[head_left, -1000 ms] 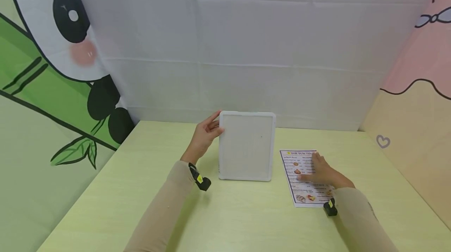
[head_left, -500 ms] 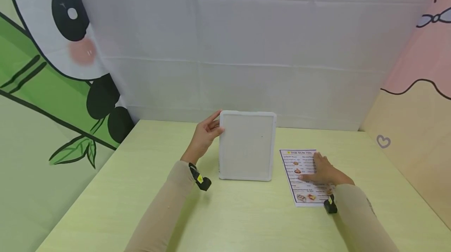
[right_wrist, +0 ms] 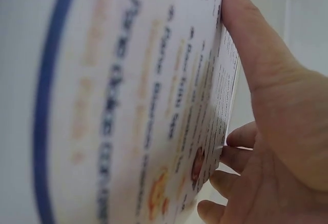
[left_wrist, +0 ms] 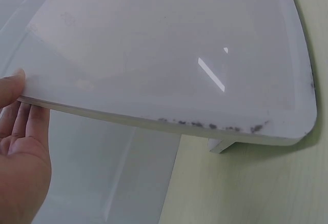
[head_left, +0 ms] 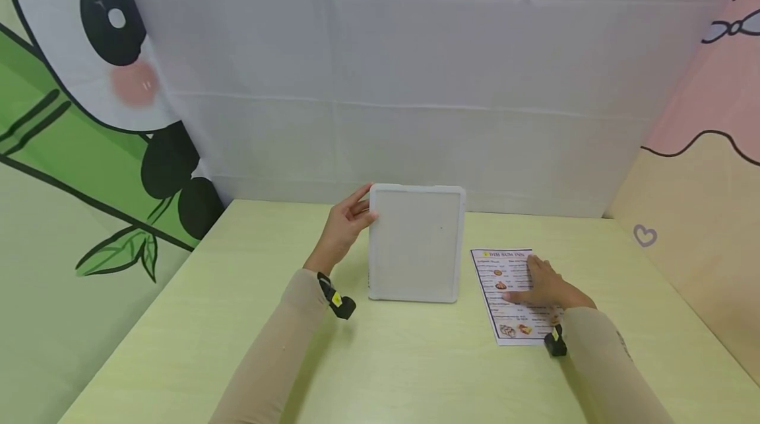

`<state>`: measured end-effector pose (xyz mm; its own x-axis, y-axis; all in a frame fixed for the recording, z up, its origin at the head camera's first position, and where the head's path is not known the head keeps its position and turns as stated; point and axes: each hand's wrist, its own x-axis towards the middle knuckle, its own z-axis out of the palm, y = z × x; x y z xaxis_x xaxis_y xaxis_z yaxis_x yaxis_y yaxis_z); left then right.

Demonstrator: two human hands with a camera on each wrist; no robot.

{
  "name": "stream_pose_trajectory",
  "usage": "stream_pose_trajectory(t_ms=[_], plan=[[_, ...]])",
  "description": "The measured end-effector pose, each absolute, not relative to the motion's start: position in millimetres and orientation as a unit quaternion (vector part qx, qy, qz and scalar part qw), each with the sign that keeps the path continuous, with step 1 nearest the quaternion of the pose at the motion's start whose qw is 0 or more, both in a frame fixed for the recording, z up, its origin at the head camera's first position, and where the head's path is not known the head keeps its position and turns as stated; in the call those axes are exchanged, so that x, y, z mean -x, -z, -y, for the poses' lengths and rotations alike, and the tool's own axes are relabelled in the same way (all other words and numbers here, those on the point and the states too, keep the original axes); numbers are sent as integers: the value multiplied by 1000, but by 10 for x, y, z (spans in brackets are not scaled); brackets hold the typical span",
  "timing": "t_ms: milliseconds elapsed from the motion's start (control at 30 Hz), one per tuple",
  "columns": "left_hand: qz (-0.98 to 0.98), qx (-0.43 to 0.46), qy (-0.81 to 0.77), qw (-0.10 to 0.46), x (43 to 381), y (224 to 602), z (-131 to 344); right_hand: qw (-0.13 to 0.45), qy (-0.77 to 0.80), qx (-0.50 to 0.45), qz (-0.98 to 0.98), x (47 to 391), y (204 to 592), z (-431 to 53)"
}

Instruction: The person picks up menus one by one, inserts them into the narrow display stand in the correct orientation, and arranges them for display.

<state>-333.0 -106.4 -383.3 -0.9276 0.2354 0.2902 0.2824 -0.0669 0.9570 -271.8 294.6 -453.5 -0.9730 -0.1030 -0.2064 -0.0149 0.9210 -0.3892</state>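
Observation:
A small white framed board (head_left: 417, 246) stands upright on the table in the head view, its blank face toward me. My left hand (head_left: 341, 233) pinches its upper left edge, thumb in front and fingers behind. Dark smudges mark the board's glossy edge (left_wrist: 205, 126) in the left wrist view, and a short white foot (left_wrist: 221, 145) sticks out behind. To the right, my right hand (head_left: 546, 285) grips a printed menu sheet (head_left: 505, 308) with a blue border and small food pictures. In the right wrist view its thumb lies on the printed face and the fingertips reach behind the far edge.
The pale yellow table (head_left: 410, 364) runs back to a white cloth backdrop (head_left: 415, 81). Cartoon-printed panels flank it, a green and white one (head_left: 136, 94) at left and a pink and cream one (head_left: 700, 193) at right. A black wrist camera (head_left: 338, 299) sits on the left sleeve.
The head view has tilted slightly, so the scene sits a little higher. Both hands, the board and the menu otherwise keep their places.

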Motion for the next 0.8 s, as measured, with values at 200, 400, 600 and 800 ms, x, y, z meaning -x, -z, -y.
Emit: stream_pose_trajectory(t_ms=[200, 400, 600, 800], plan=[[682, 189, 706, 17, 3337, 3837, 1058, 109, 200, 27, -973, 2723, 4544, -2941], [682, 186, 707, 18, 3330, 3830, 1051, 107, 210, 16, -972, 2737, 4537, -2910], [680, 190, 708, 21, 3321, 3817, 1048, 108, 207, 7, -972, 2745, 4501, -2857], [677, 190, 710, 23, 3333, 3833, 1059, 100, 209, 14, -973, 2741, 4475, -2822]])
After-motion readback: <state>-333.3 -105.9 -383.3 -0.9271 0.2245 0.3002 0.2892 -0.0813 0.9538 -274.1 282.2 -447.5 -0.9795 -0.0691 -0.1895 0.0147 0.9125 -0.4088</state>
